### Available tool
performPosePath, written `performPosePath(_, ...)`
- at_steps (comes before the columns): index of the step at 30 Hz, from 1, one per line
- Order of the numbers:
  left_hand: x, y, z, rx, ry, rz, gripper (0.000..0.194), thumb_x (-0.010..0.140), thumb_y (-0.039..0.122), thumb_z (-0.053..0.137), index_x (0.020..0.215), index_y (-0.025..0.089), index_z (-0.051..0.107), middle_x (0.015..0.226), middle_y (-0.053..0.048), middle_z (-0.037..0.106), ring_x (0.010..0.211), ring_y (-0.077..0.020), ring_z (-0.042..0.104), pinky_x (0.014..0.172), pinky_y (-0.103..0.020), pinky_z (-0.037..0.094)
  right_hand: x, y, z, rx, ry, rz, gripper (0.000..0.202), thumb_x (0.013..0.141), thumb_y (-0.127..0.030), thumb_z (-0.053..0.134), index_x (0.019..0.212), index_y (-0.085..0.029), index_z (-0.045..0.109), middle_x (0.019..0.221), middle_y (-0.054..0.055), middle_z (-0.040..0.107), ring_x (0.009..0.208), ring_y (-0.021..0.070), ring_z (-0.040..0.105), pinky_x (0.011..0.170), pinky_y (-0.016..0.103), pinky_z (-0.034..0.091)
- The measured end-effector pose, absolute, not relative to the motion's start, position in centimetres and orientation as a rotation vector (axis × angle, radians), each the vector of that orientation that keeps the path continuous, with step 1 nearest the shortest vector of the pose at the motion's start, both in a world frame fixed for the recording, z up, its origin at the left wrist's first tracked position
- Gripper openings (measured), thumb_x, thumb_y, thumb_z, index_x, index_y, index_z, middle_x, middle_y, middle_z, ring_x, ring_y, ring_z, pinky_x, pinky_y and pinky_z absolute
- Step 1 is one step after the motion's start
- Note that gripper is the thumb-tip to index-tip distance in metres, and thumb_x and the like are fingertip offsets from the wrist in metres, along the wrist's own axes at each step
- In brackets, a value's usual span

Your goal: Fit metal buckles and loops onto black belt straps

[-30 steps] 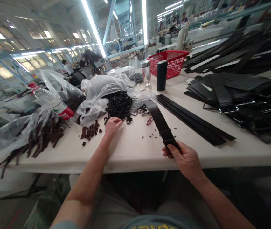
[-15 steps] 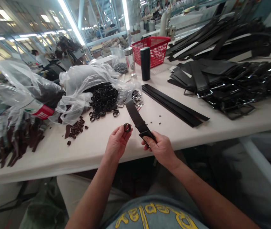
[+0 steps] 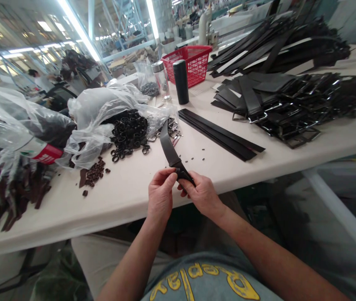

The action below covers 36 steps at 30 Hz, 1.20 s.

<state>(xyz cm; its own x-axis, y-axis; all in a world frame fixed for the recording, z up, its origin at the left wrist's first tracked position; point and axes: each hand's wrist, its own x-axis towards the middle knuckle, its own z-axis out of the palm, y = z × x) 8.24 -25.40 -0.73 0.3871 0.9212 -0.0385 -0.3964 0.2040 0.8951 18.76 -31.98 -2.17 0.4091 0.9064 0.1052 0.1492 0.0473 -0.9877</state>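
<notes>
Bending at the wrists, both hands are meeting in front of the torso, forearms slanting up from below. The right hand (image 3: pixel 204 193) is gripping the near end of one black belt (image 3: pixel 167 146), thumb laid across it, while the belt's smooth, flat length is curving away beyond the fingers. The left hand (image 3: pixel 161 195) is pinching one small dark loop (image 3: pixel 178 170) at the belt's edge, the fingertips mostly hiding it. Ahead of the left hand, black rings (image 3: pixel 130 130), too many to count, are lying heaped beside a filmy plastic bag (image 3: pixel 93 102). Right of and beyond the right hand, flat black strips (image 3: pixel 218 133) are lying together, their number unclear. Farther beyond both hands, one dark cylindrical bottle (image 3: pixel 181 82), one clear glass jar (image 3: pixel 161 81) and one red lattice basket (image 3: pixel 198 73) are standing.
</notes>
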Motion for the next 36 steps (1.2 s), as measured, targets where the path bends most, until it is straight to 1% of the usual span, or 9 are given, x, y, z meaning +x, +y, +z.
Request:
performPosePath(4, 7.9, -25.0, -0.8, 1.102, 0.681, 0.998, 0.027, 0.065, 0.03, 0.086, 0.088, 0.02, 0.075, 0.075, 0.0, 0.071, 0.058, -0.0106, 0.06, 0.054, -0.024, 0.051, 19.2, -32.0, -2.1, -1.387, -1.018, 0.863, 0.021, 0.091, -0.038, 0.055, 0.083, -0.019, 0.058, 0.071, 0.0, 0.067, 0.053, 0.0108, 0.062, 0.05, 0.021, 0.046)
performPosePath(9, 7.3, -24.0, 0.0, 1.283, 0.663, 0.887, 0.024, 0.066, 0.03, 0.086, 0.085, 0.019, 0.077, 0.071, 0.0, 0.071, 0.058, -0.0112, 0.062, 0.058, -0.024, 0.053, 20.0, -31.9, -2.1, -1.331, -1.093, 0.943, 0.018, 0.09, -0.035, 0.054, 0.084, -0.019, 0.057, 0.069, -0.001, 0.065, 0.052, 0.0103, 0.06, 0.051, 0.021, 0.047)
performPosePath(12, 7.2, -23.7, 0.5, 1.377, 0.632, 0.869, 0.021, 0.066, 0.027, 0.086, 0.085, 0.02, 0.077, 0.078, -0.001, 0.07, 0.061, -0.0118, 0.063, 0.058, -0.025, 0.054, 20.4, -31.9, -2.2, -1.3, -1.12, 1.0, 0.02, 0.089, -0.037, 0.054, 0.082, -0.019, 0.056, 0.069, -0.001, 0.064, 0.052, 0.0103, 0.06, 0.05, 0.021, 0.047)
performPosePath(16, 6.9, -23.4, 0.9, 1.591, 0.601, 0.825, 0.014, 0.07, 0.023, 0.083, 0.083, 0.02, 0.079, 0.083, -0.003, 0.068, 0.07, -0.0136, 0.065, 0.065, -0.025, 0.054, 20.6, -32.1, -2.4, -1.286, -1.175, 1.007, 0.022, 0.091, -0.038, 0.054, 0.082, -0.018, 0.056, 0.069, 0.0, 0.063, 0.054, 0.0104, 0.06, 0.053, 0.022, 0.049)
performPosePath(20, 6.6, -22.9, 1.1, 1.776, 0.619, 0.76, 0.009, 0.073, 0.022, 0.08, 0.082, 0.02, 0.08, 0.081, -0.004, 0.068, 0.071, -0.0135, 0.064, 0.065, -0.023, 0.052, 20.5, -32.3, -2.7, -1.287, -1.202, 1.001, 0.016, 0.091, -0.032, 0.053, 0.087, -0.017, 0.058, 0.072, -0.001, 0.065, 0.055, 0.0105, 0.062, 0.052, 0.022, 0.05)
performPosePath(25, 6.3, -22.8, 0.7, 1.787, 0.642, 0.725, 0.009, 0.071, 0.021, 0.081, 0.08, 0.021, 0.08, 0.076, -0.004, 0.067, 0.068, -0.0137, 0.062, 0.063, -0.023, 0.05, 20.3, -32.6, -2.9, -1.311, -1.186, 1.004, 0.004, 0.084, -0.022, 0.056, 0.084, -0.018, 0.057, 0.071, -0.001, 0.066, 0.059, 0.0116, 0.063, 0.054, 0.021, 0.05)
performPosePath(30, 6.0, -23.9, -0.5, 1.748, 0.614, 0.705, 0.015, 0.074, 0.023, 0.08, 0.089, 0.023, 0.081, 0.087, -0.006, 0.069, 0.076, -0.0159, 0.064, 0.067, -0.024, 0.053, 20.4, -32.7, -3.3, -1.252, -1.111, 1.101, 0.009, 0.083, -0.023, 0.055, 0.089, -0.018, 0.057, 0.063, -0.003, 0.064, 0.055, 0.013, 0.062, 0.052, 0.023, 0.051)
performPosePath(33, 5.9, -24.4, -1.2, 1.743, 0.625, 0.763, 0.017, 0.076, 0.023, 0.078, 0.093, 0.024, 0.081, 0.092, -0.007, 0.069, 0.08, -0.016, 0.065, 0.07, -0.024, 0.054, 20.5, -32.6, -3.3, -1.242, -1.106, 1.091, 0.011, 0.082, -0.021, 0.054, 0.091, -0.017, 0.058, 0.064, -0.003, 0.064, 0.057, 0.0129, 0.062, 0.054, 0.023, 0.051)
performPosePath(36, 5.9, -24.4, -1.5, 1.811, 0.662, 0.799, 0.015, 0.076, 0.021, 0.078, 0.091, 0.024, 0.081, 0.091, -0.006, 0.069, 0.077, -0.0152, 0.066, 0.07, -0.024, 0.053, 20.7, -32.8, -2.9, -1.28, -1.179, 1.029, 0.013, 0.079, -0.017, 0.054, 0.092, -0.017, 0.058, 0.068, -0.003, 0.064, 0.06, 0.012, 0.061, 0.057, 0.022, 0.05)
